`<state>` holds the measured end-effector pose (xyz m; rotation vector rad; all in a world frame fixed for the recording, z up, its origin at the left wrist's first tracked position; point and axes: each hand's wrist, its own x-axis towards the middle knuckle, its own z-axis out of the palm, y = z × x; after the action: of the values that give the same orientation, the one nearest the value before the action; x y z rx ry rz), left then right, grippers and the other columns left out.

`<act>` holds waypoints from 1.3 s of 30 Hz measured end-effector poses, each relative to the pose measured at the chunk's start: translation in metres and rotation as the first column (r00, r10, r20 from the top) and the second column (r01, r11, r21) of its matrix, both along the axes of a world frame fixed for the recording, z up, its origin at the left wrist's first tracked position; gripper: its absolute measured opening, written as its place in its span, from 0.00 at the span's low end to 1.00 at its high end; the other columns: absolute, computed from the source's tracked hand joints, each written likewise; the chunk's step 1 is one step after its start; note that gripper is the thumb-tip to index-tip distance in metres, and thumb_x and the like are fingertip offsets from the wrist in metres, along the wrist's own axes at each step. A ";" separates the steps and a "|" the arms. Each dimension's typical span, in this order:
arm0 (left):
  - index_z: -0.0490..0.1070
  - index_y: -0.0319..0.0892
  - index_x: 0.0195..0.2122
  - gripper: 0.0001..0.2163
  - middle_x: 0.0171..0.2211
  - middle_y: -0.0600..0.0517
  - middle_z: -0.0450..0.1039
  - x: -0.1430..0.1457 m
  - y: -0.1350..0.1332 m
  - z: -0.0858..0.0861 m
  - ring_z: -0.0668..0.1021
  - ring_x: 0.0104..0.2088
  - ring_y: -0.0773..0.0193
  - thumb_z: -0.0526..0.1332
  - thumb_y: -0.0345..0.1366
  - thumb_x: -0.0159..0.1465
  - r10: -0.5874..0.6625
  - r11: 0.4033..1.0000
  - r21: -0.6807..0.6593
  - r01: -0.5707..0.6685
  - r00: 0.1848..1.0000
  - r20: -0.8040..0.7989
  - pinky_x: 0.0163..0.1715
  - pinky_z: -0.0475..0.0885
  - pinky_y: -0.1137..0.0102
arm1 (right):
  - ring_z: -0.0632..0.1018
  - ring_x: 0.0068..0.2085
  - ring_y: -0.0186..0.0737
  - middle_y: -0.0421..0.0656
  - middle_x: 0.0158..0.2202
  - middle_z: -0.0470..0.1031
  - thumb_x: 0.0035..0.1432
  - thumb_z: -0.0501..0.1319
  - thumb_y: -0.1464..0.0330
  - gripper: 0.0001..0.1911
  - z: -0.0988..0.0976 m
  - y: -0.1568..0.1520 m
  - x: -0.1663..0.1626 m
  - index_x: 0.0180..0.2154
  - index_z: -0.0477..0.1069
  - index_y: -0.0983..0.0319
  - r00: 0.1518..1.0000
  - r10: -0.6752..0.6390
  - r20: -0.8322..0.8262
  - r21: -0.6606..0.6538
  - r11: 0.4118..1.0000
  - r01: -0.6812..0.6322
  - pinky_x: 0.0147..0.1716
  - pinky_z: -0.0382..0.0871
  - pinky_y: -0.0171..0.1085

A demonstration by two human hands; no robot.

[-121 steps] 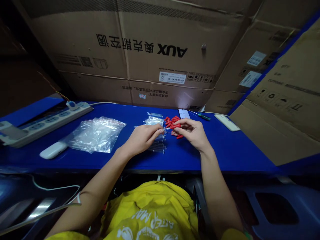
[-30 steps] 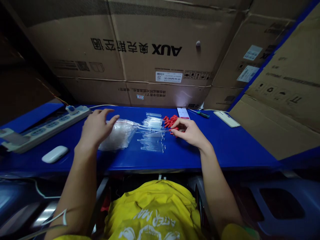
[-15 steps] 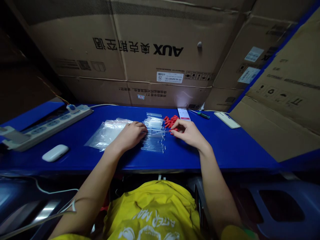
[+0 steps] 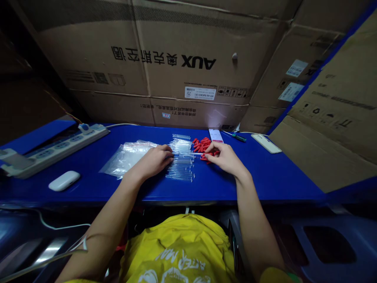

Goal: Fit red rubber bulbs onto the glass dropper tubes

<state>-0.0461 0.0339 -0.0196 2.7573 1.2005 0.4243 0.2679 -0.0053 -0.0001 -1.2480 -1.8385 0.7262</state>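
- Left hand [image 4: 158, 159] was curled at the left ends of the clear sticks [image 4: 180, 162], couldn't tell if it gripped any
- Right hand [image 4: 226, 157] was pinched narrow at the red bits [image 4: 200, 146], couldn't see holding what
- clear sticks lay left of those, on the blue table [image 4: 279, 177]

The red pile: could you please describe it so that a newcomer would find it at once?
On the blue table, look between the clear tubes and the right hand. The red pile there is a loose heap of small pieces, bright red where the tubes are colourless.
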 end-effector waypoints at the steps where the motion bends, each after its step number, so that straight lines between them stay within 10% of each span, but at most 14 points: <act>1: 0.83 0.39 0.52 0.18 0.55 0.39 0.77 -0.001 0.000 0.000 0.82 0.50 0.50 0.54 0.40 0.77 0.004 1.000 -0.012 -0.003 1.000 0.006 0.55 0.76 0.58 | 0.78 0.33 0.40 0.41 0.34 0.81 0.57 0.67 0.67 0.05 0.001 0.000 0.000 0.34 0.74 0.60 1.000 -0.021 -0.003 0.009 1.000 0.021 0.36 0.69 0.39; 20: 0.80 0.41 0.50 0.22 0.45 0.44 0.84 -0.002 0.002 0.003 0.84 0.44 0.53 0.55 0.21 0.60 0.116 0.993 -0.027 -0.115 0.991 0.065 0.46 0.76 0.65 | 0.78 0.32 0.37 0.38 0.31 0.81 0.58 0.69 0.74 0.06 0.023 -0.042 -0.039 0.31 0.75 0.59 0.893 0.370 0.257 -0.158 0.927 -0.339 0.34 0.65 0.35; 29: 0.77 0.41 0.50 0.17 0.47 0.44 0.82 -0.002 0.002 0.004 0.83 0.47 0.53 0.53 0.23 0.67 0.101 0.995 0.006 -0.104 0.979 0.178 0.48 0.75 0.65 | 0.80 0.37 0.46 0.43 0.33 0.83 0.62 0.70 0.70 0.07 0.018 -0.050 -0.076 0.31 0.76 0.57 0.737 0.106 0.668 -0.045 0.994 -0.103 0.32 0.55 0.39; 39: 0.75 0.42 0.54 0.15 0.51 0.44 0.75 0.006 -0.011 0.016 0.79 0.49 0.57 0.53 0.26 0.71 -0.010 1.000 -0.013 0.016 0.927 0.376 0.52 0.76 0.63 | 0.80 0.40 0.45 0.43 0.37 0.83 0.63 0.66 0.75 0.07 0.017 -0.049 -0.080 0.36 0.75 0.57 0.728 0.104 0.677 0.011 0.988 -0.151 0.34 0.56 0.39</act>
<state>-0.0398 0.0227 -0.0032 2.5071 1.0792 0.8891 0.1874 -0.0542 0.0173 -1.4722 -2.5370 0.2686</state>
